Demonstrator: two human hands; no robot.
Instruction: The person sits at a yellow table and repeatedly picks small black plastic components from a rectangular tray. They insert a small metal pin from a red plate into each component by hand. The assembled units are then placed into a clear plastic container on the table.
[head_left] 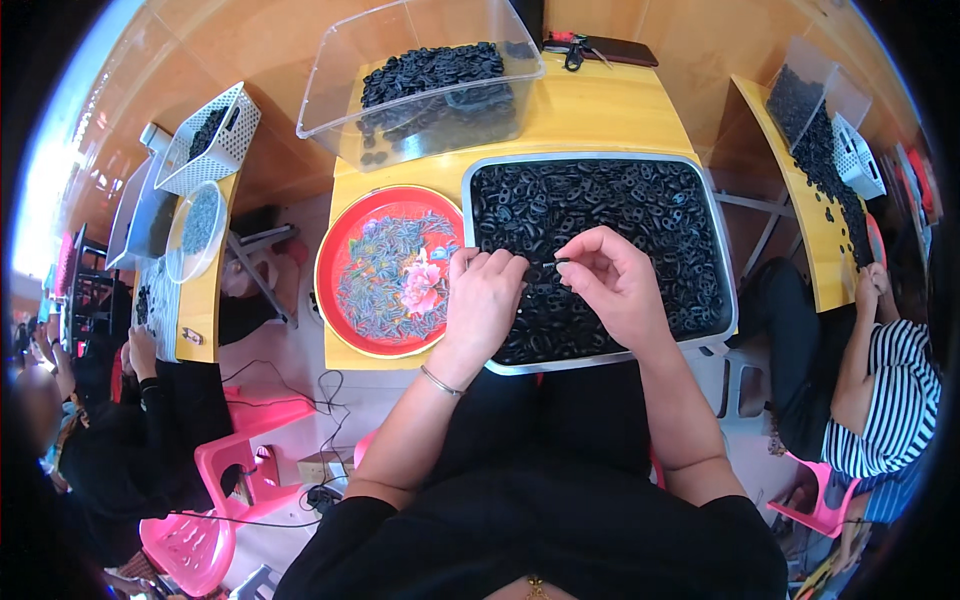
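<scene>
Over the metal-rimmed tray (728, 290) of small black plastic pieces with holes (610, 195), my two hands are close together. My right hand (618, 290) is closed in a pinch, thumb against forefinger, on a small dark piece (560, 263) with a thin light bit at its left end. My left hand (485, 305) has its fingers curled at the tray's left side, and what they hold is hidden. Left of it lies a round red tray (330, 305) with a flower pattern, strewn with many slender silvery pieces (375, 285) too small to name.
A clear plastic bin (420, 135) of black pieces stands at the back of the yellow table (570, 110). Behind the tray lie scissors (573, 55) and a dark case (625, 52). People work at side tables left and right; pink chairs (215, 480) and cables are below.
</scene>
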